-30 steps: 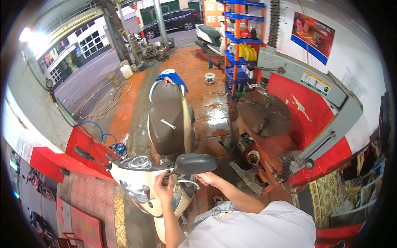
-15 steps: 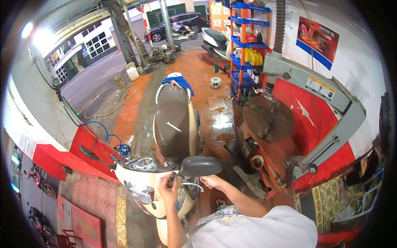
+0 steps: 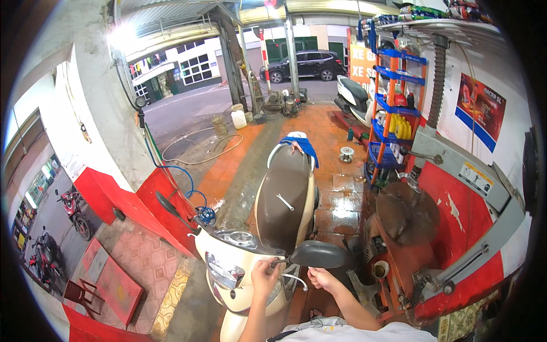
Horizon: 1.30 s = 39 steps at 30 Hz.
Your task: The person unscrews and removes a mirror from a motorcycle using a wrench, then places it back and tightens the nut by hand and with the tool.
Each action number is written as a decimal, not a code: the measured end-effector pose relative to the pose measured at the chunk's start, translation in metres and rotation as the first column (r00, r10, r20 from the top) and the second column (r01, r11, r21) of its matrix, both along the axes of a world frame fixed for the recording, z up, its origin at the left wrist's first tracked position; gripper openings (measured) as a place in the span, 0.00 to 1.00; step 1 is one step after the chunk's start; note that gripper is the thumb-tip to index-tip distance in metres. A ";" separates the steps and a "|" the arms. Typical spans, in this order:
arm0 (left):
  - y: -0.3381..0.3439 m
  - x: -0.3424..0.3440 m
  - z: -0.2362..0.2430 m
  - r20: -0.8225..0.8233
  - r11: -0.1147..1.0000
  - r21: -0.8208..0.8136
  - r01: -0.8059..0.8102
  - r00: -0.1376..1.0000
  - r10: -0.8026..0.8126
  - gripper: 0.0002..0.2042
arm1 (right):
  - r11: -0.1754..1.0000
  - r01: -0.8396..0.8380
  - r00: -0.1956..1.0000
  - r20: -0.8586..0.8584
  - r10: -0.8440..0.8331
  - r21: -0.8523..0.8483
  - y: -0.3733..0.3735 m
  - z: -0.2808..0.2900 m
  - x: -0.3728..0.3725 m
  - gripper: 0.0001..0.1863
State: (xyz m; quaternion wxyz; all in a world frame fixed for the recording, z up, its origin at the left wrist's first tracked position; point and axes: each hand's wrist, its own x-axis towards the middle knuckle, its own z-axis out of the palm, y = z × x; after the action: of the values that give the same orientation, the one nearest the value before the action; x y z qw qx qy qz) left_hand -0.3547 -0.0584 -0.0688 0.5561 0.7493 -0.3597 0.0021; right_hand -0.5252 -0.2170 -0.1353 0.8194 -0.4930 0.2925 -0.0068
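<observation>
Mirror (image 3: 317,254), left hand (image 3: 265,277) raised at its stem (image 3: 285,260), right hand (image 3: 322,279) curled beneath (what either grip holds, unclear)

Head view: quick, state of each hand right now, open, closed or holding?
Left hand: fingers bent at the black rear-view mirror's stem end; grip cannot be told.
Right hand: curled closed; whether it holds anything cannot be told.
</observation>
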 end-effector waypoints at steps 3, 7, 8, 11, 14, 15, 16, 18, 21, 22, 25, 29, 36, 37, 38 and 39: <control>0.005 0.005 -0.004 0.042 1.000 0.005 -0.006 0.999 0.005 0.11 | 1.000 -0.010 1.000 -0.011 0.010 0.007 0.004 0.012 0.002 0.20; 0.005 0.003 -0.003 0.043 1.000 0.011 -0.001 0.999 0.000 0.11 | 1.000 -0.028 1.000 -0.008 0.028 0.006 0.002 0.015 0.000 0.21; 0.005 0.002 0.000 0.043 1.000 0.016 0.004 0.999 -0.004 0.11 | 1.000 -0.026 1.000 -0.009 0.026 0.010 0.001 0.013 -0.001 0.21; 0.003 0.001 0.003 0.082 1.000 0.017 0.008 0.997 -0.010 0.11 | 1.000 -0.023 1.000 -0.004 0.023 0.021 -0.003 0.007 -0.002 0.21; 0.004 0.002 0.001 0.086 1.000 0.007 0.006 0.996 -0.007 0.11 | 0.999 -0.030 1.000 0.011 0.029 0.030 -0.003 0.005 -0.001 0.21; 0.004 0.003 0.000 0.079 1.000 0.003 0.006 0.997 -0.006 0.11 | 0.999 -0.031 0.999 0.014 0.030 0.028 -0.004 0.005 -0.001 0.21; 0.005 0.004 -0.001 0.098 1.000 -0.007 0.004 0.995 -0.004 0.12 | 0.999 -0.032 0.999 0.013 0.032 0.031 -0.002 0.004 -0.001 0.21; 0.005 0.006 -0.001 0.136 1.000 -0.027 0.002 0.991 0.002 0.12 | 0.999 -0.029 0.999 0.015 0.029 0.029 -0.001 0.005 0.001 0.21; 0.006 0.001 0.006 0.018 0.999 0.034 0.003 1.000 -0.004 0.12 | 0.999 -0.024 1.000 0.012 0.024 0.036 -0.002 0.002 -0.002 0.20; 0.005 0.002 0.005 0.063 1.000 0.001 0.009 0.998 -0.009 0.11 | 0.999 -0.026 1.000 0.016 0.026 0.042 -0.002 0.002 -0.001 0.20; 0.005 0.002 0.003 0.032 1.000 0.002 0.013 0.999 -0.013 0.11 | 0.999 -0.016 1.000 0.022 0.015 0.049 -0.003 0.000 -0.001 0.20; 0.002 0.005 -0.003 0.069 0.998 -0.059 0.021 0.997 -0.017 0.13 | 0.999 -0.011 1.000 0.024 0.010 0.043 -0.004 0.000 -0.001 0.20; 0.003 0.006 -0.004 0.066 0.998 -0.050 0.024 0.998 -0.021 0.13 | 0.999 -0.012 1.000 0.014 0.012 0.040 -0.003 0.000 0.000 0.20; 0.003 0.006 -0.004 0.076 0.998 -0.052 0.024 0.997 -0.020 0.13 | 0.999 -0.015 1.000 0.017 0.015 0.037 -0.003 0.002 0.001 0.20; 0.003 0.005 -0.003 0.054 0.999 -0.045 0.019 0.998 -0.017 0.13 | 0.999 -0.012 1.000 0.012 0.011 0.035 -0.002 0.004 0.001 0.20; 0.004 0.004 -0.001 0.032 0.999 -0.038 0.015 0.999 -0.014 0.13 | 0.999 -0.008 1.000 0.007 0.008 0.034 -0.001 0.007 0.000 0.19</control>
State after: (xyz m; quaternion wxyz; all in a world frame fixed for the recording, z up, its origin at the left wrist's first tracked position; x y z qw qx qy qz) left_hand -0.3510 -0.0545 -0.0700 0.5645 0.7357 -0.3738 0.0168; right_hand -0.5252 -0.2176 -0.1279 0.8287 -0.4801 0.2877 -0.0001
